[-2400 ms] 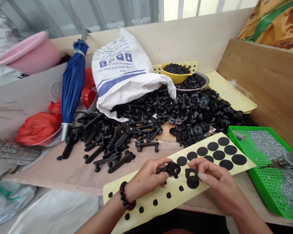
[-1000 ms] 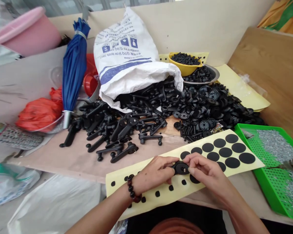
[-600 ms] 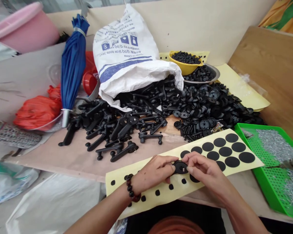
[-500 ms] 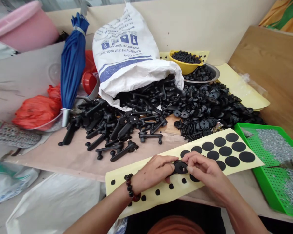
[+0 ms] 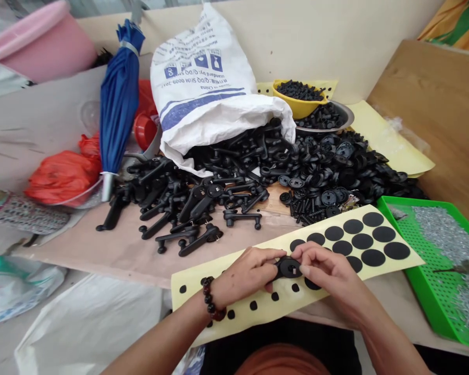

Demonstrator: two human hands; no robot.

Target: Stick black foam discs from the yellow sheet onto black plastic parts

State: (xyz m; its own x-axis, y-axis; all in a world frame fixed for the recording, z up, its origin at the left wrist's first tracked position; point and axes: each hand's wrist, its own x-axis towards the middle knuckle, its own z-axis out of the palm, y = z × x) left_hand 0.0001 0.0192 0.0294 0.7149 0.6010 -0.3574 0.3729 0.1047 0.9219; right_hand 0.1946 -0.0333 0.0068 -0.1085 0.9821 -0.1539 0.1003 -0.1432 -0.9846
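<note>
Both my hands meet over a yellow backing sheet [image 5: 336, 263] that carries several round black pads. My left hand [image 5: 246, 273], with a bead bracelet on the wrist, pinches a small round black plastic part [image 5: 289, 267] from the left. My right hand [image 5: 328, 271] closes on the same part from the right, thumb and fingers pressed on its rim. The part sits just above the sheet, over the spot where pads are gone. Small black dots remain on the near strip of the sheet.
A heap of black plastic arms [image 5: 187, 203] and round parts [image 5: 336, 172] spills from a white sack [image 5: 207, 99]. A yellow bowl [image 5: 299, 101] holds small black pieces. A green tray [image 5: 437, 260] of metal screws stands right. A blue umbrella [image 5: 117, 99], pink tub [image 5: 39, 41] and red bag [image 5: 62, 174] lie left.
Earlier my right hand held a black ring-shaped pad apart from the part in my left hand. Now both hands are pressed together on the part, and have stayed so for the last second.
</note>
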